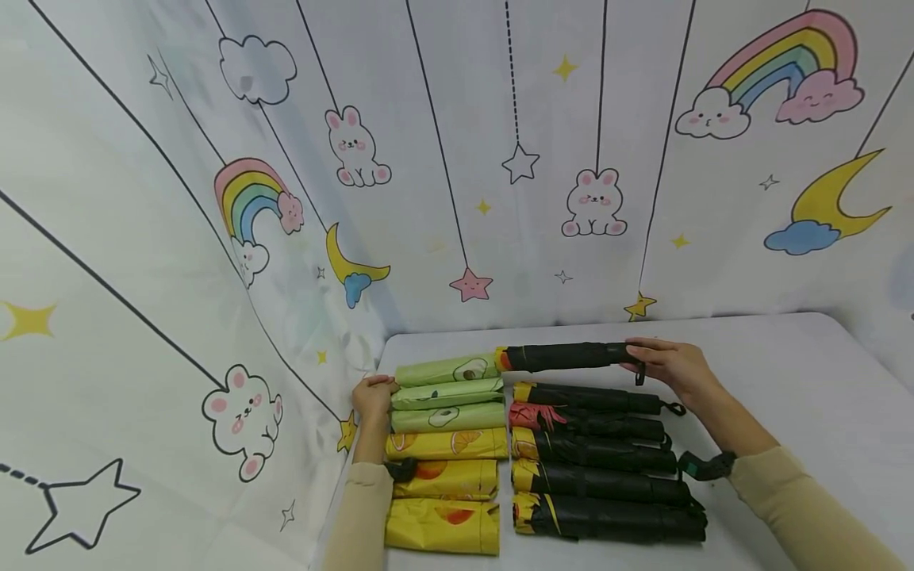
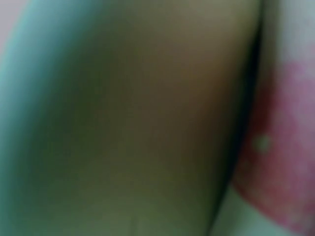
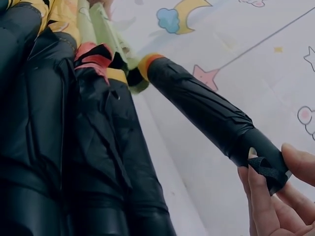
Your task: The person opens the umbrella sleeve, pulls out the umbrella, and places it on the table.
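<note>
My right hand [image 1: 674, 366] holds a folded black umbrella [image 1: 564, 356] by its handle end, thumb and fingers around it. A short wrist loop [image 3: 266, 169] hangs by the fingers in the right wrist view. The umbrella's orange-and-yellow far end is right at the end of the farthest green avocado-print sleeve [image 1: 446, 369]. At the left ends of the green sleeves, my left hand [image 1: 373, 398] has its fingers curled on the farthest one's end. A second green sleeve [image 1: 446, 393] lies just below. The left wrist view is blurred and filled by skin.
Another green sleeve [image 1: 448, 418] and three yellow orange-print sleeves [image 1: 443, 524] lie in a column on the white table [image 1: 793, 381]. Several folded black umbrellas [image 1: 614, 517] lie in a column to their right. A cartoon-printed curtain [image 1: 428, 159] stands behind and at the left.
</note>
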Available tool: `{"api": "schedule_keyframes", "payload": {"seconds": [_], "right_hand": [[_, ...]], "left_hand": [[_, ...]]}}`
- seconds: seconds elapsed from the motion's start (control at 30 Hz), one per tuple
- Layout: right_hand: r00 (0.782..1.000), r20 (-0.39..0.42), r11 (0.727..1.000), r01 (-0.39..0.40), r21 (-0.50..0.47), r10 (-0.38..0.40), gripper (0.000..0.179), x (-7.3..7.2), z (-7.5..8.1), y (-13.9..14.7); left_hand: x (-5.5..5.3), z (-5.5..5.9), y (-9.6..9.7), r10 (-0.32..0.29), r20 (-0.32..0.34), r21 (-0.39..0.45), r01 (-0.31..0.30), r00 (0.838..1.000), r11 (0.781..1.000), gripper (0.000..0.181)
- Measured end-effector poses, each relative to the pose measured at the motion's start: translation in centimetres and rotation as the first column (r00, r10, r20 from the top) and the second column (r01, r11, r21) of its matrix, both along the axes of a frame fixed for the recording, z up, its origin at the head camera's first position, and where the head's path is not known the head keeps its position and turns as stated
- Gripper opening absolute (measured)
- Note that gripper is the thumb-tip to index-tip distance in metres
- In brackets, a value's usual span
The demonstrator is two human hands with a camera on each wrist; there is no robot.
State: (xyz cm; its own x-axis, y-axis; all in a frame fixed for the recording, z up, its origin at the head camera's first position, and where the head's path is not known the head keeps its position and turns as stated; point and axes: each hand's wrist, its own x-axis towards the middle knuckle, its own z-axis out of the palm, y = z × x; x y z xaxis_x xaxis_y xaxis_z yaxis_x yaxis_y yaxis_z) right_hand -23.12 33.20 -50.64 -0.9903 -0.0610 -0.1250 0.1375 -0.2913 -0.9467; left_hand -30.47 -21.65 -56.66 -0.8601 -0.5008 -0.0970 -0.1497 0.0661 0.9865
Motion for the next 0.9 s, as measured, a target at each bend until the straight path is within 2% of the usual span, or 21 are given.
{"api": "schedule_keyframes", "payload": {"seconds": [0.13,0.37,0.57,0.9], "right_hand": [[1.0,0.013,1.0,-0.004,0.003,0.004,0.034,0.1,-0.4,0.6],[0.998,0.067,0.994,-0.006,0.108,-0.002,0.04,0.5,-1.1,1.4],[0.996,0.084,0.99,-0.003,0.141,-0.009,0.039,0.8,-1.8,2.0],[0.995,0.094,0.968,-0.046,0.247,0.024,0.062,0.1,-4.1,3.3]], "left_hand": [[0.0,0.0,-0.1,0.003,-0.006,-0.003,-0.003,1.0,1.0,0.024],[0.0,0.0,-0.1,-0.007,0.003,0.001,0.007,1.0,1.0,0.024],[0.1,-0.1,-0.1,-0.02,0.02,-0.001,0.02,1.0,1.0,0.022],[0.2,0.2,0.1,-0.027,0.021,0.011,0.026,0.999,1.0,0.018]]}}
